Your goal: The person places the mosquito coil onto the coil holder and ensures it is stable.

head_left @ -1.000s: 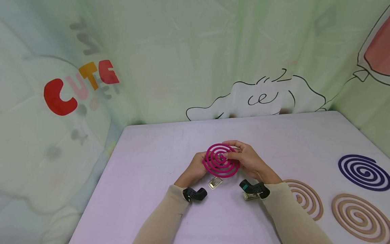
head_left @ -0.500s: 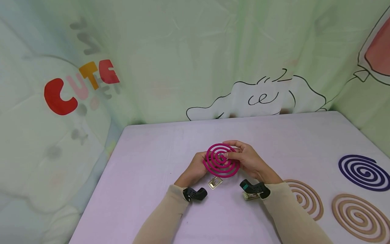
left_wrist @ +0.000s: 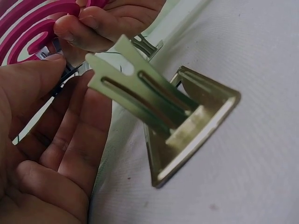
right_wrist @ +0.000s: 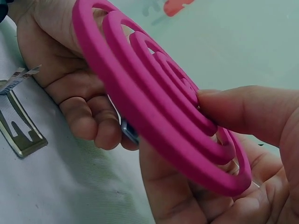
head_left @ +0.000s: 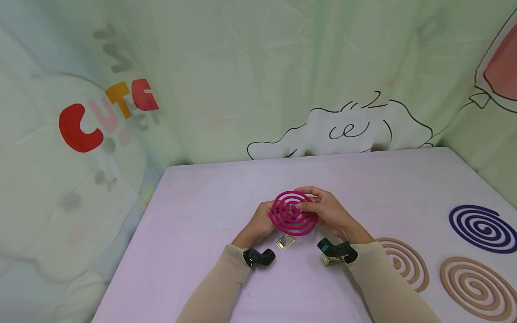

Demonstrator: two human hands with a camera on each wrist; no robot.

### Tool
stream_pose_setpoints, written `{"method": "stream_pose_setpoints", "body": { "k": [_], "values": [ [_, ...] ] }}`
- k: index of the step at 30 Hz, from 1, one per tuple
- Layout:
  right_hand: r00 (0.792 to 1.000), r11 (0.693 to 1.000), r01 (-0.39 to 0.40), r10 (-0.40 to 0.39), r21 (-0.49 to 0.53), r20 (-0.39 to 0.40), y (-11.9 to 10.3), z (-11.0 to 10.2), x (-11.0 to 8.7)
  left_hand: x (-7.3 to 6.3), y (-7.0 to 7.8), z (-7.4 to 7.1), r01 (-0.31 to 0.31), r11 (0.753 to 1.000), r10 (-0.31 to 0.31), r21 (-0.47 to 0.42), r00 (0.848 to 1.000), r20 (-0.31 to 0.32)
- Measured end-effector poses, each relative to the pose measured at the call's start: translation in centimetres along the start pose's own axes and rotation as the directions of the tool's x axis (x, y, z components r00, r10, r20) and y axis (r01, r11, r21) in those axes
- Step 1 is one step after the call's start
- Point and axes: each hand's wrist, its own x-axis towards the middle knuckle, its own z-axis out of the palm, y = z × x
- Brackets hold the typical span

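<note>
A magenta spiral mosquito coil [head_left: 297, 233] is held up tilted above the table. My right hand [head_left: 333, 215] pinches it near its centre, the thumb [right_wrist: 233, 107] on the front face and fingers behind. Behind the coil, my left hand [head_left: 257, 223] pinches a small metal piece [left_wrist: 57, 87] between thumb and fingers at the coil's middle; most of this piece is hidden, and whether it is hooked into the coil cannot be told. A metal coil stand [left_wrist: 177, 116] with a raised, slotted prong lies on the table below the left hand.
Another metal stand [head_left: 332, 260] lies by the right wrist, partly covered. To the right are two beige coils, one [head_left: 425, 274] partly under the right sleeve and one [head_left: 444, 271] farther right. A dark blue coil [head_left: 451, 220] lies behind them. A printed curtain [head_left: 226, 89] surrounds the table.
</note>
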Motion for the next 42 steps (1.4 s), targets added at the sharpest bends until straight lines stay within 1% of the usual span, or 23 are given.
{"method": "stream_pose_setpoints", "body": {
  "k": [10,18,21,23,24,26,28,31,34,35,36,37,39,40,42],
  "values": [
    [1.0,1.0,0.009,-0.009,0.001,0.007,-0.2,0.3,0.0,0.0,0.1,-0.2,-0.011,1.0,0.011,0.024,1.0,-0.019],
    [1.0,1.0,0.009,-0.01,-0.024,-0.013,-0.1,0.5,0.2,0.0,-0.1,-0.3,-0.017,1.0,0.017,0.006,1.0,-0.023],
    [1.0,0.999,0.003,-0.004,-0.034,-0.022,-0.1,0.5,0.2,0.1,-0.1,-0.5,0.001,0.999,-0.001,-0.038,1.0,-0.009],
    [1.0,0.999,-0.002,0.001,-0.043,-0.029,-0.1,0.5,0.3,0.2,-0.1,-0.6,0.039,0.995,-0.039,-0.095,0.999,0.002],
    [1.0,0.999,-0.005,0.004,-0.049,-0.031,-0.1,0.5,0.4,0.2,-0.2,-0.7,0.063,0.989,-0.062,-0.132,0.998,0.006],
    [0.999,0.998,-0.013,0.011,-0.064,-0.032,-0.1,0.5,0.6,0.3,-0.2,-0.9,0.125,0.97,-0.123,-0.208,0.992,0.023],
    [1.0,0.996,-0.014,0.012,-0.086,-0.028,-0.2,0.5,0.8,0.3,-0.3,-1.1,0.185,0.94,-0.181,-0.287,0.983,0.042],
    [1.0,0.992,-0.021,0.018,-0.123,-0.024,-0.5,0.6,1.2,0.3,-0.1,-1.4,0.248,0.877,-0.239,-0.412,0.968,0.075],
    [0.999,0.988,-0.036,0.032,-0.152,-0.033,-0.8,0.6,1.7,0.3,0.2,-1.7,0.276,0.807,-0.27,-0.522,0.959,0.089],
    [0.999,0.986,-0.044,0.039,-0.162,-0.037,-0.9,0.6,1.9,0.3,0.3,-1.7,0.279,0.788,-0.278,-0.549,0.957,0.086],
    [0.998,0.984,-0.051,0.045,-0.17,-0.04,-0.9,0.7,2.0,0.3,0.4,-1.8,0.28,0.778,-0.284,-0.563,0.955,0.083],
    [0.998,0.982,-0.058,0.051,-0.178,-0.042,-1.0,0.7,2.2,0.4,0.5,-1.8,0.281,0.77,-0.289,-0.573,0.954,0.08],
    [0.997,0.979,-0.072,0.064,-0.193,-0.048,-1.1,0.8,2.5,0.4,0.6,-1.9,0.282,0.776,-0.295,-0.564,0.953,0.071],
    [0.996,0.976,-0.079,0.07,-0.201,-0.051,-1.1,0.9,2.6,0.5,0.6,-1.9,0.282,0.787,-0.295,-0.549,0.953,0.066],
    [0.994,0.973,-0.097,0.087,-0.208,-0.059,-1.1,0.9,3.0,0.6,0.7,-1.9,0.275,0.818,-0.292,-0.505,0.955,0.048]
  ]
}}
